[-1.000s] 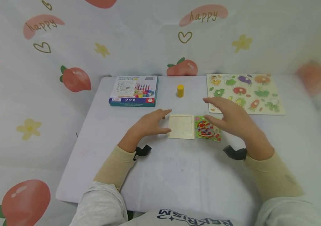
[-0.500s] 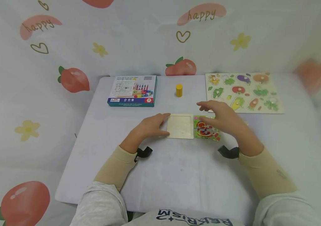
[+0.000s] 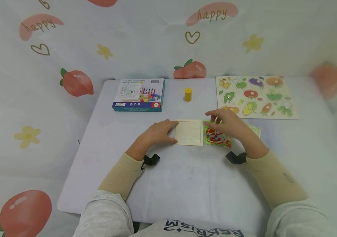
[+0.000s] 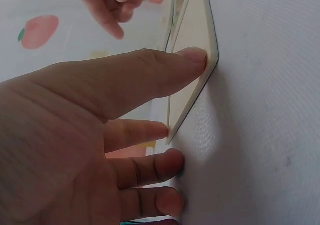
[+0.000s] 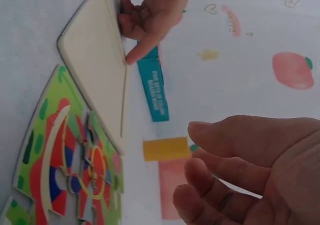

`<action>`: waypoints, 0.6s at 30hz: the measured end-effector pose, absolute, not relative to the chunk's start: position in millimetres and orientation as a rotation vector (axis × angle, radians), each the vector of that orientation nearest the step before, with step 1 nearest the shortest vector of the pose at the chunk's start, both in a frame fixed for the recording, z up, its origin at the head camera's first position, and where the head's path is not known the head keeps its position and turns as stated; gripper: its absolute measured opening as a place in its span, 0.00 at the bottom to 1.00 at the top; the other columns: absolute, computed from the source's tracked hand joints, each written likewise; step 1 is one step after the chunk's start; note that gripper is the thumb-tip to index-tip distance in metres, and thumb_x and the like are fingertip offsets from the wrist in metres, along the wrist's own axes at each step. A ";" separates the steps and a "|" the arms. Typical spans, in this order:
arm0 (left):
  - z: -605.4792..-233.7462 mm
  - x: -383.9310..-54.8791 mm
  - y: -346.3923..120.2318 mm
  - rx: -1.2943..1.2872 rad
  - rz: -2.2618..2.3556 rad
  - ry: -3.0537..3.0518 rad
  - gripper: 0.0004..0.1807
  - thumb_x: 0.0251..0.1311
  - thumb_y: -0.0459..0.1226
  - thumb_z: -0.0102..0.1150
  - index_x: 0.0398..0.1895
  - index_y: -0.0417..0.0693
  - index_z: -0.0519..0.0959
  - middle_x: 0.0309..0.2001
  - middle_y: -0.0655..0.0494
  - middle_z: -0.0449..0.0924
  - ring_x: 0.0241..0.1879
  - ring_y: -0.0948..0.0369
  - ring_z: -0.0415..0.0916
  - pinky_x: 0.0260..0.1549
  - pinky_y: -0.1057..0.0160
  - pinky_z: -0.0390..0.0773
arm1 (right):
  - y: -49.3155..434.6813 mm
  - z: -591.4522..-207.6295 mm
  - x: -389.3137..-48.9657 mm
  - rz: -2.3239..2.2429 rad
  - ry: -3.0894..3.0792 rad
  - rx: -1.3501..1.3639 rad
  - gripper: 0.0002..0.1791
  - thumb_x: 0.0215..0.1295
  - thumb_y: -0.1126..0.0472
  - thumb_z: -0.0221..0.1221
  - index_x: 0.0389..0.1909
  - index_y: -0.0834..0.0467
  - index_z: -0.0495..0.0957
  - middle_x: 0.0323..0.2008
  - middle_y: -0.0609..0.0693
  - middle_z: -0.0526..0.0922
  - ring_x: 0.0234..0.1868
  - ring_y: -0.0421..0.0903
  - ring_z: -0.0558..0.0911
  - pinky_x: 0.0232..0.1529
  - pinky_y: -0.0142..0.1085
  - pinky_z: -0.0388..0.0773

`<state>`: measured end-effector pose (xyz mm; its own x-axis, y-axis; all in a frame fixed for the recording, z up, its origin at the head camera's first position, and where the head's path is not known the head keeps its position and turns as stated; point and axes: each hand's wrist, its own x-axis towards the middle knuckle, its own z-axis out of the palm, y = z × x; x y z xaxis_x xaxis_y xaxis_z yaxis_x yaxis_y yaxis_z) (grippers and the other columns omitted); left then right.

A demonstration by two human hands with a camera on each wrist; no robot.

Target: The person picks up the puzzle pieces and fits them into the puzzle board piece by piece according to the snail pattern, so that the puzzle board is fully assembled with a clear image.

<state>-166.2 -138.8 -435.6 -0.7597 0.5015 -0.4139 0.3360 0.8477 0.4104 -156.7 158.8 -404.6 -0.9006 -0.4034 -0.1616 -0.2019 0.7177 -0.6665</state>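
My left hand rests at the left side of a shallow square wooden puzzle tray, bare inside. In the left wrist view its thumb touches one corner of the tray and the index fingertip touches another. My right hand hovers over green, red and blue jigsaw pieces lying right of the tray, and covers some of them. Its fingers are loosely bent with nothing between them in the right wrist view, where the jigsaw pieces lie flat, several fitted closely together. Another green piece shows beyond the right wrist.
A boxed bead set lies at the back left of the white table. A yellow cylinder stands at the back middle. The vegetable peg puzzle board lies at the back right, against the printed cloth.
My right hand has moved left and down over the jigsaw pieces, its fingers bending more. The left hand has come to the tray's left edge and now touches it.
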 end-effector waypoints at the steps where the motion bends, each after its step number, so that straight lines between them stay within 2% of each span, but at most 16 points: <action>1: -435.4 -166.3 -138.7 0.612 0.424 2.501 0.46 0.60 0.51 0.72 0.79 0.49 0.62 0.54 0.53 0.74 0.48 0.56 0.70 0.54 0.55 0.73 | 158.5 -406.0 -157.5 -0.971 2.621 -0.462 0.25 0.70 0.58 0.66 0.64 0.64 0.78 0.42 0.54 0.80 0.40 0.51 0.78 0.36 0.42 0.76; 5: -435.6 -167.1 -138.3 0.612 0.410 2.502 0.46 0.60 0.52 0.72 0.79 0.50 0.63 0.56 0.52 0.74 0.50 0.56 0.70 0.55 0.54 0.73 | 158.2 -412.1 -160.4 -0.956 2.595 -0.425 0.25 0.70 0.56 0.65 0.64 0.63 0.78 0.42 0.53 0.79 0.37 0.50 0.77 0.33 0.41 0.75; 10: -437.2 -167.7 -139.0 0.610 0.406 2.504 0.47 0.60 0.52 0.72 0.79 0.50 0.62 0.57 0.52 0.74 0.50 0.56 0.70 0.56 0.54 0.73 | 158.6 -420.2 -163.7 -0.940 2.564 -0.380 0.25 0.72 0.55 0.64 0.65 0.62 0.77 0.43 0.54 0.78 0.39 0.51 0.77 0.35 0.41 0.75; 14: -437.8 -167.8 -139.5 0.604 0.412 2.504 0.46 0.60 0.52 0.72 0.79 0.51 0.63 0.58 0.52 0.74 0.51 0.56 0.70 0.57 0.53 0.73 | 159.1 -426.6 -166.1 -0.941 2.550 -0.352 0.24 0.71 0.59 0.63 0.65 0.61 0.77 0.42 0.54 0.79 0.40 0.52 0.77 0.37 0.41 0.75; 18: -438.5 -168.2 -139.7 0.593 0.426 2.503 0.46 0.60 0.52 0.73 0.78 0.51 0.63 0.59 0.52 0.74 0.52 0.56 0.70 0.59 0.53 0.72 | 159.8 -434.9 -169.2 -0.967 2.544 -0.338 0.23 0.69 0.61 0.64 0.64 0.63 0.78 0.39 0.54 0.79 0.38 0.50 0.77 0.36 0.41 0.73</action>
<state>-168.2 -139.7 -438.5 -0.7641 0.4896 -0.4200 0.3232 0.8541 0.4075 -169.2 159.8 -434.9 -0.8921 -0.3568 -0.2771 -0.0826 0.7319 -0.6764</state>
